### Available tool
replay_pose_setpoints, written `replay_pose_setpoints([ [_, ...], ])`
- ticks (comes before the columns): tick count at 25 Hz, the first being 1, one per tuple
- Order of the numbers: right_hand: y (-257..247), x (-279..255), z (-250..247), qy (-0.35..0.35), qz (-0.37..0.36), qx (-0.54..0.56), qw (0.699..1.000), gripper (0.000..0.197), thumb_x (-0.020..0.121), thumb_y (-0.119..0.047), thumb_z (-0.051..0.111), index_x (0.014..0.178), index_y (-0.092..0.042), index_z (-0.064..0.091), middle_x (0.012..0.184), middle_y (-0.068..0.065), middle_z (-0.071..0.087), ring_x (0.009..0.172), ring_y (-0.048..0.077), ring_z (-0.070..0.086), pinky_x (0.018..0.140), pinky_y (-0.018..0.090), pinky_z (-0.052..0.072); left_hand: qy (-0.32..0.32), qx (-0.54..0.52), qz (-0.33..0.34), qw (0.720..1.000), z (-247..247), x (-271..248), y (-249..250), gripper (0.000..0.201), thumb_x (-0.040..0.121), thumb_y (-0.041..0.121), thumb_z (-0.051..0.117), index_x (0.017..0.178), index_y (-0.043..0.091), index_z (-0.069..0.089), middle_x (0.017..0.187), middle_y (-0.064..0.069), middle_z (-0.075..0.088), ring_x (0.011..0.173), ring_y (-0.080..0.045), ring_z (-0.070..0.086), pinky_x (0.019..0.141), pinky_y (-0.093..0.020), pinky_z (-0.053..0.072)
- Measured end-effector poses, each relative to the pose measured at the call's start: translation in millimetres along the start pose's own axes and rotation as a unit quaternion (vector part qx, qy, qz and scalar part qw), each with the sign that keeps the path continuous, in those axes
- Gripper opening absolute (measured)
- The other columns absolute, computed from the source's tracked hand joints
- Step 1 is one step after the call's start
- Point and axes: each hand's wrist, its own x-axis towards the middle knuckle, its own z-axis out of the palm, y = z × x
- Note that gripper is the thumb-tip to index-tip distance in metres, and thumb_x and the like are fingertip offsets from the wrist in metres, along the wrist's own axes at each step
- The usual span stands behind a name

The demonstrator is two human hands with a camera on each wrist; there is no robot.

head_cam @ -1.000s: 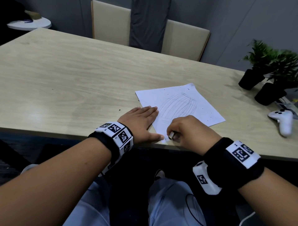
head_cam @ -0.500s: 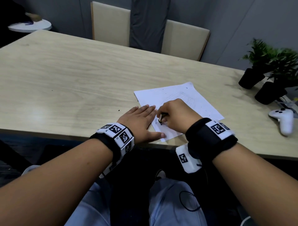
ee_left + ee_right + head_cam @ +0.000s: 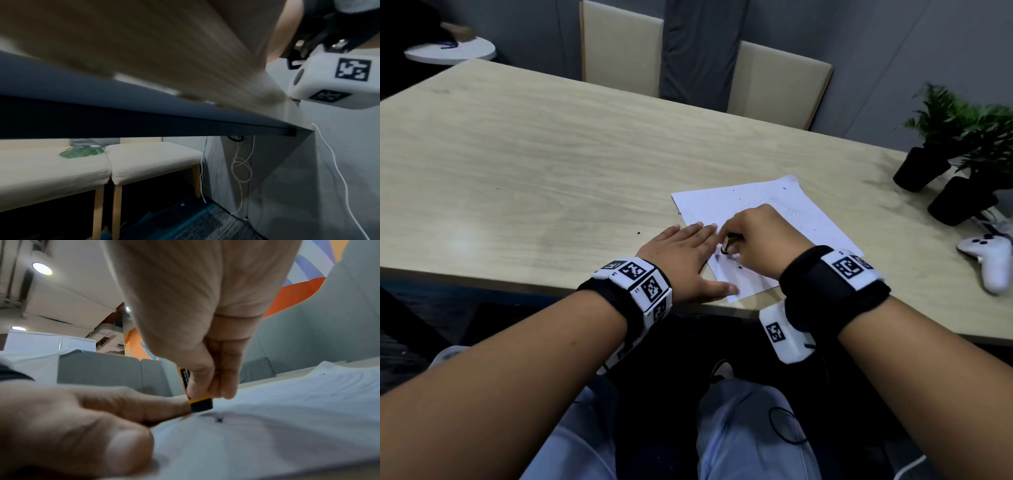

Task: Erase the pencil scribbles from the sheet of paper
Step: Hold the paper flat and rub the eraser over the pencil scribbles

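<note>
**Eraser pinched upright on sheet, left hand flat as hold-down**

Pinched between curled fingers and thumb of right hand (image 3: 760, 236): small yellow-and-black sleeved eraser (image 3: 200, 403), held near upright, dark tip down on white sheet of paper (image 3: 804, 219). Fingertips (image 3: 197, 391) wrapped low on the sleeve, just above the black end. Small dark smudge and crumbs on the sheet directly beside the tip.

Left hand (image 3: 685, 260) laid flat, fingers straight and together, gripping nothing; palm on light wood-grain table (image 3: 534, 164), fingers and thumb overlapping the sheet's left edge. Fingertips nearly touching the eraser.

Faint grey pencil scribbles (image 3: 329, 394) visible on the far part of the sheet, partly hidden behind the right hand in head view. Sheet lying near the table's front edge, rotated, near corner at the rim.

Left wrist view: blurred, mostly table underside.

Two potted green plants in black pots (image 3: 941, 150) and white game controller (image 3: 991, 260) well apart to the right.
</note>
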Motion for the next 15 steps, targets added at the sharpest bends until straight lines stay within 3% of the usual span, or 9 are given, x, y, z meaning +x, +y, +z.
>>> replay_pose_setpoints([
  [2,-1.3,3.7,3.8,-0.011,0.005,-0.018,1.000,0.024,0.081,-0.007,0.055,0.094,-0.017,0.072,0.088,0.003,0.070,0.089,0.020,0.061,0.082,0.036,0.050,0.004,-0.003,0.001,1.000,0.4,0.5,0.9,0.103,0.078,0.086,0.030,0.157,0.027,0.001,0.164,0.012,-0.004,0.149,-0.006,-0.007,0.121,-0.033,-0.004],
  [8,4.3,-20.0,-13.5,-0.086,-0.001,-0.035,0.996,0.020,0.078,-0.009,0.062,0.089,-0.020,0.074,0.080,-0.004,0.071,0.082,0.014,0.063,0.078,0.030,0.052,-0.010,0.003,-0.006,1.000,-1.2,-0.2,0.9,0.103,0.081,0.084,0.030,0.158,0.022,-0.001,0.163,0.011,-0.010,0.149,-0.005,-0.010,0.121,-0.033,-0.006],
  [12,-6.2,8.5,-19.9,-0.012,-0.006,-0.004,1.000,0.014,0.084,-0.014,0.064,0.093,-0.015,0.075,0.087,0.000,0.071,0.084,0.016,0.061,0.078,0.030,0.050,-0.007,-0.002,-0.010,1.000,-1.8,-1.5,1.0,0.105,0.081,0.084,0.030,0.158,0.020,-0.002,0.164,0.009,-0.010,0.149,-0.005,-0.011,0.121,-0.032,-0.007],
  [15,-5.2,18.7,-11.0,-0.032,0.005,-0.031,0.999,0.017,0.082,-0.016,0.060,0.086,-0.006,0.073,0.080,0.009,0.070,0.080,0.024,0.060,0.072,0.036,0.050,-0.003,-0.006,-0.008,1.000,-2.6,-1.0,2.7,0.104,0.082,0.083,0.033,0.158,0.020,-0.002,0.164,0.008,-0.009,0.149,-0.006,-0.009,0.121,-0.031,-0.007],
])
